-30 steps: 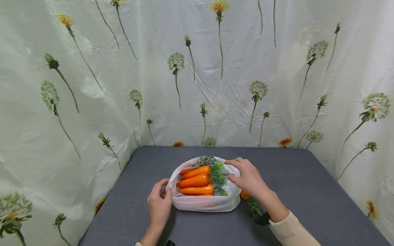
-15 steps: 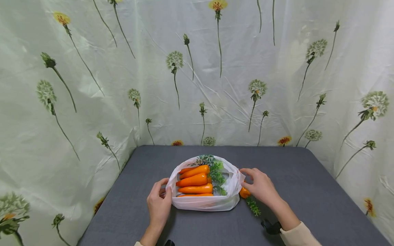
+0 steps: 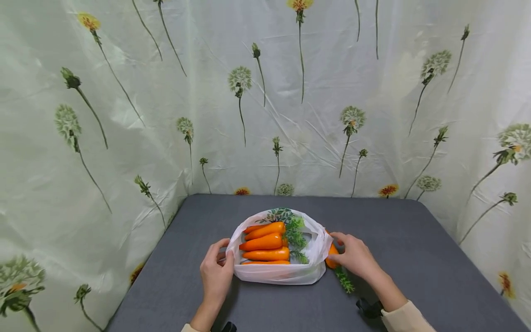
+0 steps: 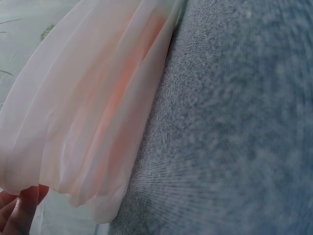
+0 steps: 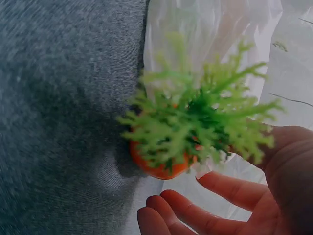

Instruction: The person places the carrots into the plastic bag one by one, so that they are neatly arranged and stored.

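A white plastic bag (image 3: 279,275) with a leaf print lies on its side, its mouth toward me. Inside are several orange carrots (image 3: 265,242) with green tops (image 3: 295,237). My left hand (image 3: 217,272) pinches the bag's left rim between thumb and fingers. Against the bag's right outer side lies another carrot (image 3: 332,259), its leafy top pointing toward me. Around that carrot my right hand (image 3: 357,258) spreads thumb and fingers, with one fingertip at the bag's right edge. In the right wrist view the green top (image 5: 195,112) hides part of the thumb.
The bag stands on a dark grey table (image 3: 199,212). Behind it and along the sides hangs a pale curtain (image 3: 290,115) printed with dandelions.
My right hand has moved from over the bag's mouth to its right edge, drawing that edge outward, then spread beside the outer carrot. My left hand keeps its place on the rim.
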### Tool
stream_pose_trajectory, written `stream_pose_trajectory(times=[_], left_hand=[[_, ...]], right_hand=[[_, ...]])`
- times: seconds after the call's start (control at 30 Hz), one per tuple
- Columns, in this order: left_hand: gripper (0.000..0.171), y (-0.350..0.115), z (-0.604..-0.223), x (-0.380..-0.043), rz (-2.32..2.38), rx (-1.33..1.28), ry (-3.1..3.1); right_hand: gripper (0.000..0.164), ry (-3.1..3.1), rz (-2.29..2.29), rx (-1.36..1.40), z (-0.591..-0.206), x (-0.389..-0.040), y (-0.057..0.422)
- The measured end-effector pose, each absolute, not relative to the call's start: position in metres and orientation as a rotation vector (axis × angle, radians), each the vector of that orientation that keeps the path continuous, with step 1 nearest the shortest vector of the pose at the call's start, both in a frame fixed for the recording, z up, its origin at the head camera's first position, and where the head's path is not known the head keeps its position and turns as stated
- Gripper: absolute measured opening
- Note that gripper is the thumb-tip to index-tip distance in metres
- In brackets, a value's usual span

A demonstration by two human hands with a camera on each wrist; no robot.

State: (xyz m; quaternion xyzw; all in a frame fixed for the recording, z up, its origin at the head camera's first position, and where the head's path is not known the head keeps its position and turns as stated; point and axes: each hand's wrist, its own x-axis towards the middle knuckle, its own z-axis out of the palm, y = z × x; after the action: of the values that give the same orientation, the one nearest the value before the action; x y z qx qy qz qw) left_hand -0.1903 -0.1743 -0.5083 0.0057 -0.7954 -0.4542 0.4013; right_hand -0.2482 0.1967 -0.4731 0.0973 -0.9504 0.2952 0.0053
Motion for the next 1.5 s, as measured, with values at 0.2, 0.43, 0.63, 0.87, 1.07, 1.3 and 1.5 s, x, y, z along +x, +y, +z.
stream_pose_trajectory(times=[0.2, 0.43, 0.63, 0.87, 1.07, 1.3, 1.5], left_hand=[[0.032, -0.174, -0.509, -0.191, -1.157, 0.007, -2.011], [0.033, -0.175, -0.510, -0.191, -1.164, 0.018, -2.011], [0.032, -0.174, -0.507, -0.192, -1.155, 0.008, -2.013], [0.032, -0.174, -0.508, -0.191, -1.161, 0.009, -2.012], [0.032, -0.174, -0.508, -0.190, -1.154, 0.009, -2.017], [0.032, -0.174, -0.507, -0.191, -1.153, 0.003, -2.011], [0.032, -0.175, -0.507, -0.190, -1.158, 0.004, -2.004]], right_hand=[[0.066, -2.967, 0.921, 0.268, -0.479, -0.248, 0.198], [0.064, -2.957, 0.865, 0.237, -0.487, -0.249, 0.200], [0.062, -2.934, 0.863, 0.199, -0.487, -0.253, 0.202], [0.060, -2.949, 0.857, 0.194, -0.487, -0.252, 0.204], [0.058, -2.948, 0.825, 0.194, -0.487, -0.252, 0.206], [0.059, -2.947, 0.828, 0.174, -0.486, -0.251, 0.207], [0.060, -2.945, 0.840, 0.152, -0.487, -0.251, 0.208]])
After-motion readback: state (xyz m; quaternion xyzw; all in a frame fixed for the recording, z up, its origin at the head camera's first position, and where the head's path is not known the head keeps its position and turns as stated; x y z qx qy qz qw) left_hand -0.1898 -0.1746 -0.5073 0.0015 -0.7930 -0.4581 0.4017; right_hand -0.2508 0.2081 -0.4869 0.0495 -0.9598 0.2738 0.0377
